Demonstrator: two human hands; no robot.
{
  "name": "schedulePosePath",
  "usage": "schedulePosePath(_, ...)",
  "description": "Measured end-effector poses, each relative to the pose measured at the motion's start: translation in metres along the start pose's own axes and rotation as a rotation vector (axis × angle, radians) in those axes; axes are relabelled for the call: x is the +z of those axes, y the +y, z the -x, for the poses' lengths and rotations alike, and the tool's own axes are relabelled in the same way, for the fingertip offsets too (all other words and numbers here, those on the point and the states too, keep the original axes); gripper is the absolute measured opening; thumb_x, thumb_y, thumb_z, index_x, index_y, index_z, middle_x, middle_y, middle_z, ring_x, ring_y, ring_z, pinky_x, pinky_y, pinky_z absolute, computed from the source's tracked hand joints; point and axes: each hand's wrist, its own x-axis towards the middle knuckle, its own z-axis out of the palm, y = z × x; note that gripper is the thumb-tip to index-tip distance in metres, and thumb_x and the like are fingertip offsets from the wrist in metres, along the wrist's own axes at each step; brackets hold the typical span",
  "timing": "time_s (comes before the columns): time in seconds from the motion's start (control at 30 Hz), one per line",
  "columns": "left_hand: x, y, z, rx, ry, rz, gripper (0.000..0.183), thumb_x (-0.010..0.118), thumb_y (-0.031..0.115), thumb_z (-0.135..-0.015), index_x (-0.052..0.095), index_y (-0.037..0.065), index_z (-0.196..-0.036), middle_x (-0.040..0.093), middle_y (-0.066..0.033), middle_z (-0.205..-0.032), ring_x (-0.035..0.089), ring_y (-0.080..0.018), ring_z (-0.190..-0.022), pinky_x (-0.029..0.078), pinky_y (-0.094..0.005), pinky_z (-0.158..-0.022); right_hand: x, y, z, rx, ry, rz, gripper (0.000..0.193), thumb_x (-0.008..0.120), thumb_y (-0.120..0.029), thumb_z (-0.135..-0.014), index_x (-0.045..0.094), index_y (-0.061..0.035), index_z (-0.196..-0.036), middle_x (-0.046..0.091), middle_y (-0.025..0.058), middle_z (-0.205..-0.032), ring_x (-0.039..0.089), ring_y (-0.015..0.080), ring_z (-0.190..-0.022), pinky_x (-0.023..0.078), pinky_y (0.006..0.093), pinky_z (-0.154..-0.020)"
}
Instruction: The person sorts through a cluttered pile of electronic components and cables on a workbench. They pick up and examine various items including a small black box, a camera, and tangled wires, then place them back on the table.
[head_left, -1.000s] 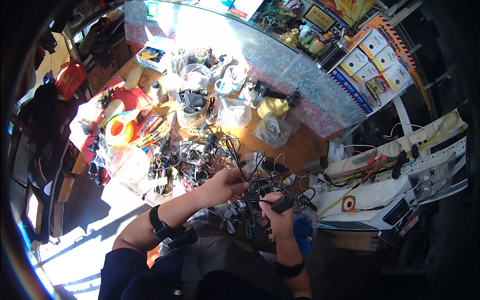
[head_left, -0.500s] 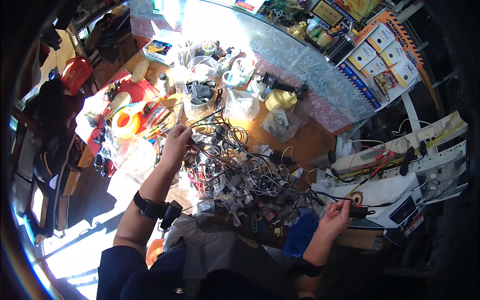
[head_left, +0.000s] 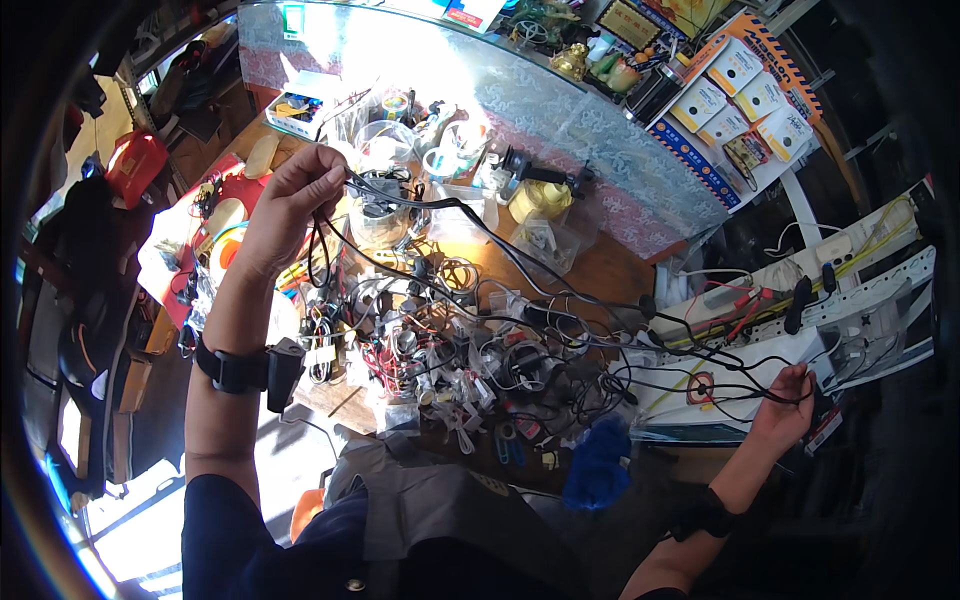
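Several black cables (head_left: 470, 213) stretch above the table between my two hands. My left hand (head_left: 300, 190), raised at the left over the table, is closed round one end of them, and a loop hangs below its fingers. My right hand (head_left: 785, 412), out at the far right, pinches the other end, where the cables spread into loose loops. Below them lies a tangled heap of cords and small bagged parts (head_left: 450, 350). A black adapter bundle (head_left: 385, 192) rests in a clear round tub behind the cables.
A blue cloth (head_left: 598, 465) lies at the table's front edge. Clear plastic boxes (head_left: 540, 248) and a yellow roll (head_left: 540, 200) stand farther back. On the right are a white power strip (head_left: 850, 245) and a display card of small packets (head_left: 735, 110). A red bag (head_left: 138, 165) sits at the left.
Both hands have moved apart, the left up and leftward, the right further right. The black cables have risen off the heap and are now stretched between them.
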Motion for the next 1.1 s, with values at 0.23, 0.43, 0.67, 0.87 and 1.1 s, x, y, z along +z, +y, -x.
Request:
schedulePosePath(0.23,0.020,0.006,-0.015,-0.044,0.057,-0.214,0.006,0.057,0.011,-0.085,0.054,0.006,-0.088,0.050,0.0040,-0.076,0.044,-0.0048,-0.066,0.036,-0.0202,-0.062,0.069,-0.010,0.026,0.123,-0.754,0.244,0.049,0.049,-0.001,-0.067,0.046,-0.0012,-0.116,0.054,0.0175,-0.104,0.051,0.0308,-0.107,0.036,0.0462,-0.099)
schedulePosePath(0.43,0.047,-0.009,-0.032,-0.140,0.126,0.089,0.011,0.053,0.020,-0.089,0.051,0.009,-0.087,0.047,0.0024,-0.070,0.050,-0.0076,-0.063,0.043,-0.0223,-0.058,0.100,0.026,0.056,0.460,-0.682,0.539,0.034,0.047,-0.010,-0.088,0.044,-0.0010,-0.120,0.055,0.0147,-0.097,0.062,0.0216,-0.058,0.052,0.0335,-0.060)
schedulePosePath(0.67,0.054,-0.038,-0.013,-0.138,-0.049,-0.361,0.046,0.056,0.036,-0.086,0.046,0.009,-0.122,0.046,-0.0201,-0.115,0.049,-0.0290,-0.106,0.041,-0.0363,-0.090,0.065,0.084,0.080,0.259,-0.481,0.997,0.025,0.051,-0.004,-0.085,0.052,0.0014,-0.109,0.058,0.0108,-0.094,0.057,0.0169,-0.083,0.047,0.0294,-0.073)
schedulePosePath(0.87,-0.003,-0.040,0.100,-0.186,-0.059,-0.024,0.031,0.057,0.012,-0.088,0.052,0.004,-0.117,0.055,-0.0059,-0.110,0.054,-0.0150,-0.101,0.043,-0.0297,-0.089,0.025,0.155,0.149,0.547,-0.697,0.957,0.019,0.051,0.000,-0.086,0.050,0.0029,-0.105,0.059,0.0114,-0.083,0.057,0.0164,-0.074,0.046,0.0291,-0.072)
schedulePosePath(1.1,-0.086,-0.097,0.347,-0.386,0.856,-0.043,0.020,0.054,0.013,-0.084,0.058,0.003,-0.101,0.061,-0.0032,-0.089,0.056,-0.0107,-0.082,0.042,-0.0247,-0.075,-0.020,0.233,0.223,0.638,-1.084,1.246,0.018,0.058,-0.004,-0.083,0.056,0.0009,-0.100,0.059,0.0086,-0.083,0.057,0.0154,-0.076,0.045,0.0282,-0.070)
